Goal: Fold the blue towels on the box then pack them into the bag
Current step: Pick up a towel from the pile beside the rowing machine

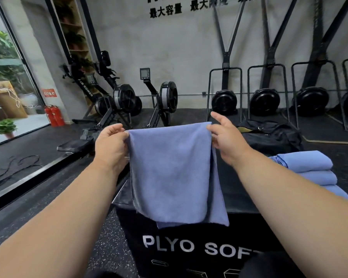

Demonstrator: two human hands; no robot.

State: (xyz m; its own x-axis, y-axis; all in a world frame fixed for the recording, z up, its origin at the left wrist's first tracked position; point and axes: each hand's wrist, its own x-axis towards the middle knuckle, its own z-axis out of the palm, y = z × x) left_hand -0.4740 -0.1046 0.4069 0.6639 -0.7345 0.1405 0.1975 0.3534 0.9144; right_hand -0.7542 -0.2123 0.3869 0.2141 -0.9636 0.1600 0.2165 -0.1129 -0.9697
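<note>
I am pinching the towel [169,169] by its top left corner with my left hand [111,145], fingers curled on the cloth, while my right hand [227,137] is nipping the right corner, forefinger pointing free. The soft, napped blue cloth is hanging doubled over the black box [189,247]. Three folded towels [309,169] are lying stacked on its right; the dark bag [273,135] behind is waiting, so I judge packing unstarted.

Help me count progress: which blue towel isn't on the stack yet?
The blue cloth towel held up by both hands; the others lie folded, stacked at right.
</note>
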